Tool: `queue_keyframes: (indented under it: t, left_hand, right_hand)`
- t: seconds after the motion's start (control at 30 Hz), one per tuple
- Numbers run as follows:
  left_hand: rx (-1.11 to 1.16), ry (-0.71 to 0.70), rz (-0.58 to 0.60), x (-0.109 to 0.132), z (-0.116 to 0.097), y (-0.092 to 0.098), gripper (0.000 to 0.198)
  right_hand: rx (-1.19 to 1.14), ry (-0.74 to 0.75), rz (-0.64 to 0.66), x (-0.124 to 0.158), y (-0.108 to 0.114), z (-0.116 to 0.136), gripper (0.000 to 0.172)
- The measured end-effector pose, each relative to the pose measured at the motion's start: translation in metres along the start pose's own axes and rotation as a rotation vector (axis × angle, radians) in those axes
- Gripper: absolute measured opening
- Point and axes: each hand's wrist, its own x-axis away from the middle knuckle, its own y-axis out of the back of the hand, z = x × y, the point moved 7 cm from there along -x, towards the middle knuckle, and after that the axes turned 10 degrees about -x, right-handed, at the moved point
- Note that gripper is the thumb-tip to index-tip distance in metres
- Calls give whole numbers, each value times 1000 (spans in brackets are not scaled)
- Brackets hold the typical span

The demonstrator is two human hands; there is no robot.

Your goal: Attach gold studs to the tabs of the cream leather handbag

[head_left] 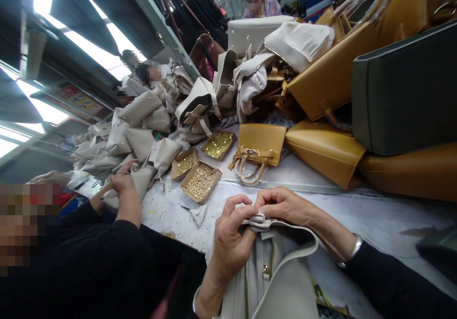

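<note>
Here at lower centre, the left hand (233, 235) has its fingers bent around a folded pale-grey leather-look strap piece (259, 219), and the right hand (282, 202) comes in from the right, thumb and fingers pinching at that same piece, the two sets of fingertips close together! Below them sits the pale-grey leather-look bag (289, 293), bottom centre of the frame, mouth upward, its gold-toothed zip (266, 269) showing in the opening. A silver bangle (357, 247) circles the right wrist. Up and to the left, on the scuffed white surface (167, 214), three brown cardboard trays (214, 185) cluster, loaded with small gold-coloured metal pieces. Just right of them, a mustard-yellow handbag (262, 135) lies with its wrapped handles toward the viewer. Over on the left, a co-worker's hands (123, 181) are at another pale bag, beside a long heap of pale-grey bags (143, 109). And at upper right, a big dark-grey bag (403, 88) leans among mustard ones!
</note>
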Motion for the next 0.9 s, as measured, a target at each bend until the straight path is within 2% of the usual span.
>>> queue_keyframes:
  t: [0.17,0.3,0.53,0.77,0.9]
  left_hand:
    - [-49,-18,12,3,0,0,39]
    - [-107,-36,4,8,0,2,46]
    - [-14,-186,-42,19,-2,5,45]
    - [9,-186,-60,24,3,7,37]
    - [-3,-189,-80,24,5,8,35]
  right_hand:
    - [149,142,-94,0,-5,7,39]
    - [221,184,-125,2,-9,12,38]
    - [111,140,39,4,-15,16,32]
    - [76,76,42,3,-11,10,30]
    - [118,140,70,4,-11,17,28]
